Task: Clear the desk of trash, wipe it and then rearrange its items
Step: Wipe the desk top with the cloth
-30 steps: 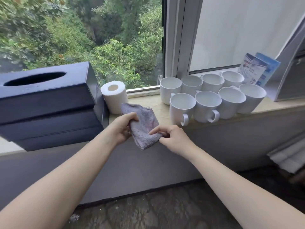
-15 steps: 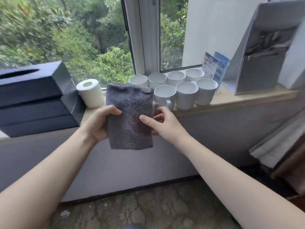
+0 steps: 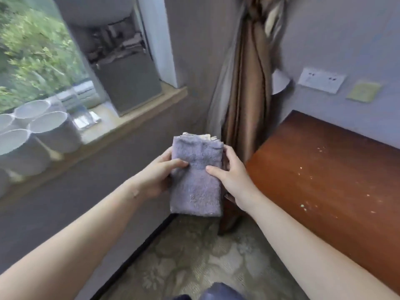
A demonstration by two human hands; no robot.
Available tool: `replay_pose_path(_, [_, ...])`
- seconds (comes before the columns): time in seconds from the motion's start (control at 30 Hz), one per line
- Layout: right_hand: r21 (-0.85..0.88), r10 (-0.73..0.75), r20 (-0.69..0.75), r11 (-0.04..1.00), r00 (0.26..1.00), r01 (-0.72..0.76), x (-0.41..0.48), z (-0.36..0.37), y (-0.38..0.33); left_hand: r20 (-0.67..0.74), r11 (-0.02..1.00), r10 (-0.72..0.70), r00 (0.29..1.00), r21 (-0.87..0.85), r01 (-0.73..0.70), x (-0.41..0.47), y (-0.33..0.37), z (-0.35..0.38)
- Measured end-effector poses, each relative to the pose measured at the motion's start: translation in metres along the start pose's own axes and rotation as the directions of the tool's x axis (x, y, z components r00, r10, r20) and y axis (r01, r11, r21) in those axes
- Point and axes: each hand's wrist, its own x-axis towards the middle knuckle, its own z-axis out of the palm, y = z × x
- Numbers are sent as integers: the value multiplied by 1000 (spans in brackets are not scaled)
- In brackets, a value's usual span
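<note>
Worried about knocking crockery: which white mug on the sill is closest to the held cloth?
The rightmost mug, at the cluster's end toward the grey box; the other mugs all stand further left, away from the cloth.

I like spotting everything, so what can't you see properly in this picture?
All in the head view:
- The desk is cut off by the right edge.
- The specks on it are too small to identify.
- The white mugs are blurred and cut off by the left edge.
- The grey holder on the sill has blurred contents.
- The cloth hides its own back and the fingers of the left hand and right hand behind it.
</note>
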Motion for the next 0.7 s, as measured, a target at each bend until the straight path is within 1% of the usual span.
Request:
replay_pose_path(0.1, [10, 120, -189, 993, 975, -121, -7, -62, 30, 43, 987, -130, 991, 99, 126, 60, -25, 50])
replay_pose_path(0.2, [-5, 235, -382, 966, 894, -257, -13, -110, 67, 115, 952, -248, 962, 210, 220, 113, -54, 96])
replay_pose_path(0.3, [-83, 301, -539, 911, 787, -405, -8, -144, 95, 145, 915, -302, 942, 320, 244, 157, -79, 134])
replay_pose_path(0.4, [-140, 296, -634, 865, 714, -482, 7, -167, 113, 195, 903, -298, 934, 376, 210, 200, -99, 159])
replay_pose_path(0.47, [-192, 276, -706, 812, 653, -551, 19, -177, 125, 223, 880, -252, 942, 457, 127, 229, -110, 165])
replay_pose_path(0.5, [-257, 237, -743, 763, 626, -594, 25, -178, 134, 236, 834, -206, 950, 550, 44, 244, -116, 164])
replay_pose_path(0.53, [-340, 191, -764, 693, 616, -636, 32, -177, 144, 265, 741, -148, 953, 668, -71, 257, -122, 161])
replay_pose_path(0.57, [-418, 154, -760, 627, 631, -657, 39, -172, 153, 320, 616, -99, 942, 763, -195, 270, -127, 156])
replay_pose_path(0.6, [-491, 133, -731, 579, 669, -651, 48, -165, 164, 391, 502, -67, 918, 808, -307, 280, -132, 150])
replay_pose_path(0.67, [-624, 86, -666, 480, 741, -616, 65, -148, 186, 538, 326, -43, 842, 804, -497, 300, -141, 137])
replay_pose_path(0.7, [-662, 77, -656, 420, 751, -621, 72, -142, 196, 607, 248, -38, 794, 775, -581, 312, -145, 133])
